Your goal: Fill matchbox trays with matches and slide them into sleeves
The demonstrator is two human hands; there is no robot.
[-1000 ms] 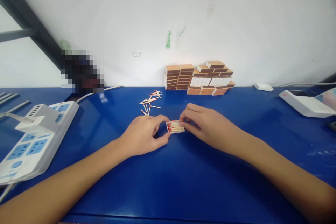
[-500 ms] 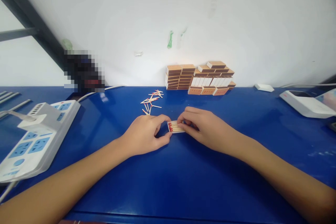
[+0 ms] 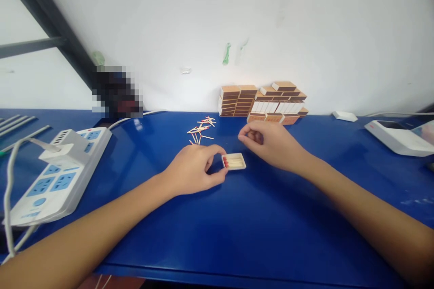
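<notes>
My left hand (image 3: 200, 169) pinches the left end of a small white matchbox tray (image 3: 244, 165) between thumb and index finger. Several matches (image 3: 233, 161) lie side by side in the tray, red heads toward my left hand. Above and to the right of the tray hovers my right hand (image 3: 264, 137), its fingers curled and thumb against the index finger, with nothing seen between them. A loose heap of red-tipped matches (image 3: 201, 130) is scattered on the blue table beyond my left hand.
Stacked matchboxes (image 3: 247, 99) stand against the white wall behind my right hand. A white power strip (image 3: 73, 189) with a plugged-in adapter and cables lies at the left. At the right sit a white device (image 3: 393, 137) and a small white block (image 3: 345, 116) on the blue table (image 3: 237, 230).
My right hand has lifted off the tray and moved up and slightly right, uncovering the matches. My left hand keeps its pinch on the tray. The view has shifted slightly.
</notes>
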